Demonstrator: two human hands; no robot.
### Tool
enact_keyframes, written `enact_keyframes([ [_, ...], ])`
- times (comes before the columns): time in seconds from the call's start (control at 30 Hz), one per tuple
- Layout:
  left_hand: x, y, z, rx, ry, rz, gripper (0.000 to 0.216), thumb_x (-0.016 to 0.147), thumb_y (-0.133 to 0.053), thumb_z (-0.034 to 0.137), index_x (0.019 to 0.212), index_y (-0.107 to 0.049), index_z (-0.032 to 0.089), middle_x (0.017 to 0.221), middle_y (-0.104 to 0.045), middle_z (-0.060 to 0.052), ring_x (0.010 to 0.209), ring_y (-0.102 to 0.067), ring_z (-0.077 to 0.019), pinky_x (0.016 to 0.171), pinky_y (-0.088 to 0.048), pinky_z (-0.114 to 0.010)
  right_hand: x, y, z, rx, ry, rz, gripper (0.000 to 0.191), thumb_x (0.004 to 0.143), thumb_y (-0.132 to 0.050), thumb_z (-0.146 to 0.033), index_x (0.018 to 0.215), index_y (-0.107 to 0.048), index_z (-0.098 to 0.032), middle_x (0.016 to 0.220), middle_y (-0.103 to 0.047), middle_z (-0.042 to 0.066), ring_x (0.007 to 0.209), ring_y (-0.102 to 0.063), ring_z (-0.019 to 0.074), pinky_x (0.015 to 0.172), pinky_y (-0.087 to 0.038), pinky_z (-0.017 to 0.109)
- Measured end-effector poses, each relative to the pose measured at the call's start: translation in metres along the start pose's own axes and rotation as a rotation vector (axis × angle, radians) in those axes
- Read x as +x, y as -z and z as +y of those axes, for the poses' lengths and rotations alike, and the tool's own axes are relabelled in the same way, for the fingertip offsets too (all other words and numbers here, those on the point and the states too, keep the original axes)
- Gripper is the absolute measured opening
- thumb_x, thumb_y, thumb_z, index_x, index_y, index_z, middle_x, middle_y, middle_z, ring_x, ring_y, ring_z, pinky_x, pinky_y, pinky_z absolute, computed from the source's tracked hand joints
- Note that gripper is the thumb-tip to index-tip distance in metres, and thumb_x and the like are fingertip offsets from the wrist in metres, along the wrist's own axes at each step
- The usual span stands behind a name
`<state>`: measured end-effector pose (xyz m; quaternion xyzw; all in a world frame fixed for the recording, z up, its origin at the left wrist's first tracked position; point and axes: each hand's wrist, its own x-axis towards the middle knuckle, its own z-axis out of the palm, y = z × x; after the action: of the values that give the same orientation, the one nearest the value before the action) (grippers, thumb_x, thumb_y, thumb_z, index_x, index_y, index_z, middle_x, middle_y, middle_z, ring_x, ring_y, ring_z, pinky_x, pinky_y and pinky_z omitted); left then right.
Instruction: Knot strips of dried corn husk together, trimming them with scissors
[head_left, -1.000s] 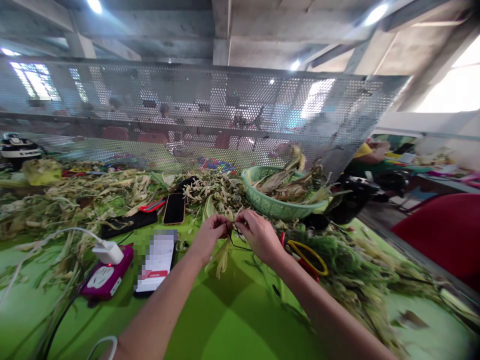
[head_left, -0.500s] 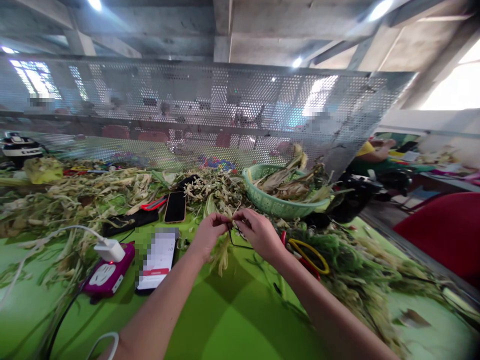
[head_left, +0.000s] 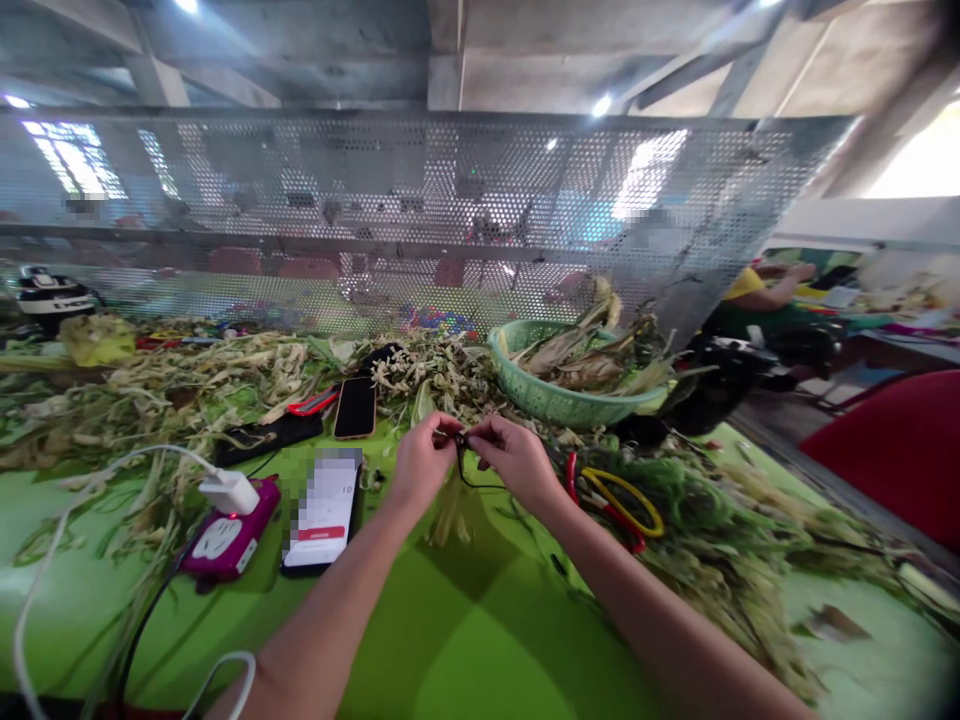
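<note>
My left hand (head_left: 424,465) and my right hand (head_left: 519,462) meet over the middle of the green table (head_left: 465,640), fingertips almost touching. Both are closed in a pinch on a thin black cord (head_left: 480,486), which loops down just below the fingers. Under the fingertips is a pale, dried corn husk piece (head_left: 451,515), somewhat blurred; whether the fingers also hold it is hidden. To the right of my right wrist lie pliers with red handles (head_left: 622,525) and a yellow-handled tool (head_left: 626,497).
A green basket (head_left: 574,400) of dried husks stands behind my hands. Husk strips (head_left: 187,390) heap up at left, green fibres (head_left: 720,500) at right. Two phones (head_left: 355,408), a red cutter (head_left: 313,402) and a purple power strip (head_left: 229,540) lie leftward. A perforated metal screen (head_left: 375,220) rises behind.
The view has shifted slightly. My fingertips have come a little lower and the black cord shows more plainly between them. The pale husk piece below them now appears fainter and blurred.
</note>
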<state>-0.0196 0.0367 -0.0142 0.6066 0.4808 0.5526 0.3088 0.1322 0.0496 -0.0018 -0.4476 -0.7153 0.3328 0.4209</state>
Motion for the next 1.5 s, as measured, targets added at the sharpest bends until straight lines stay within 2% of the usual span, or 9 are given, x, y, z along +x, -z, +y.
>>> enact_keyframes([
  [0.2, -0.001, -0.002, -0.002, 0.008, -0.036, 0.034, 0.016, 0.072, -0.057, 0.007, 0.079, -0.066, 0.018, 0.077, -0.067, -0.004, 0.07, -0.06, -0.0157, 0.069, -0.046, -0.028, 0.001, -0.003, 0.006, 0.048, -0.023, 0.007, 0.011, 0.077, -0.058, -0.028, 0.08, -0.063, -0.019, 0.062, -0.059, -0.002, 0.05, -0.055, 0.0116, 0.05, -0.046, 0.023],
  [0.43, -0.001, -0.004, -0.009, -0.048, -0.053, 0.024, 0.008, 0.075, -0.06, 0.014, 0.08, -0.065, 0.017, 0.084, -0.064, -0.006, 0.075, -0.06, -0.0163, 0.071, -0.047, -0.029, 0.003, -0.001, 0.004, 0.146, -0.037, -0.034, 0.019, 0.073, -0.058, -0.026, 0.088, -0.066, -0.017, 0.065, -0.06, -0.001, 0.053, -0.053, 0.0114, 0.048, -0.046, 0.022],
  [0.57, 0.001, -0.003, -0.011, -0.078, -0.061, -0.002, 0.008, 0.076, -0.06, 0.015, 0.081, -0.065, 0.017, 0.083, -0.064, -0.006, 0.076, -0.06, -0.0166, 0.073, -0.048, -0.03, 0.003, 0.0, 0.002, 0.182, -0.04, -0.048, 0.018, 0.07, -0.061, -0.025, 0.085, -0.067, -0.017, 0.067, -0.062, -0.001, 0.056, -0.053, 0.0116, 0.05, -0.046, 0.022],
  [0.73, 0.001, -0.002, -0.005, -0.152, -0.014, -0.043, 0.005, 0.075, -0.063, 0.019, 0.079, -0.066, 0.017, 0.078, -0.064, -0.004, 0.071, -0.059, -0.0155, 0.068, -0.047, -0.028, 0.005, 0.0, 0.005, 0.217, -0.052, -0.041, 0.012, 0.067, -0.063, -0.024, 0.076, -0.062, -0.017, 0.061, -0.057, -0.003, 0.053, -0.052, 0.0108, 0.049, -0.045, 0.022],
  [0.93, 0.001, -0.003, -0.002, -0.202, 0.04, -0.039, 0.005, 0.073, -0.063, 0.017, 0.078, -0.065, 0.017, 0.072, -0.064, -0.002, 0.065, -0.057, -0.0139, 0.063, -0.045, -0.026, 0.005, 0.003, 0.0, 0.253, -0.061, -0.007, 0.01, 0.071, -0.058, -0.025, 0.079, -0.056, -0.019, 0.065, -0.054, -0.005, 0.049, -0.049, 0.0081, 0.047, -0.042, 0.02],
  [1.13, 0.002, -0.002, -0.002, -0.204, 0.024, -0.039, 0.005, 0.073, -0.065, 0.02, 0.077, -0.065, 0.017, 0.072, -0.064, -0.003, 0.066, -0.057, -0.0146, 0.063, -0.044, -0.026, 0.004, 0.005, -0.005, 0.249, -0.059, -0.121, 0.014, 0.068, -0.063, -0.025, 0.08, -0.062, -0.017, 0.067, -0.06, -0.002, 0.056, -0.052, 0.0107, 0.048, -0.043, 0.021],
  [1.3, 0.002, -0.004, -0.002, -0.232, 0.037, -0.051, 0.012, 0.07, -0.069, 0.026, 0.076, -0.065, 0.017, 0.072, -0.065, -0.003, 0.065, -0.057, -0.0147, 0.064, -0.045, -0.027, 0.005, 0.006, -0.003, 0.245, -0.086, -0.079, 0.01, 0.065, -0.062, -0.022, 0.073, -0.061, -0.017, 0.06, -0.055, -0.005, 0.05, -0.048, 0.0089, 0.044, -0.04, 0.02],
  [1.5, 0.002, -0.003, -0.005, -0.243, 0.049, -0.069, 0.009, 0.071, -0.067, 0.023, 0.078, -0.065, 0.017, 0.071, -0.064, -0.003, 0.064, -0.057, -0.0148, 0.062, -0.045, -0.027, 0.002, 0.009, -0.011, 0.28, -0.119, -0.024, 0.006, 0.07, -0.056, -0.022, 0.075, -0.056, -0.018, 0.059, -0.051, -0.007, 0.043, -0.045, 0.0064, 0.042, -0.038, 0.019],
])
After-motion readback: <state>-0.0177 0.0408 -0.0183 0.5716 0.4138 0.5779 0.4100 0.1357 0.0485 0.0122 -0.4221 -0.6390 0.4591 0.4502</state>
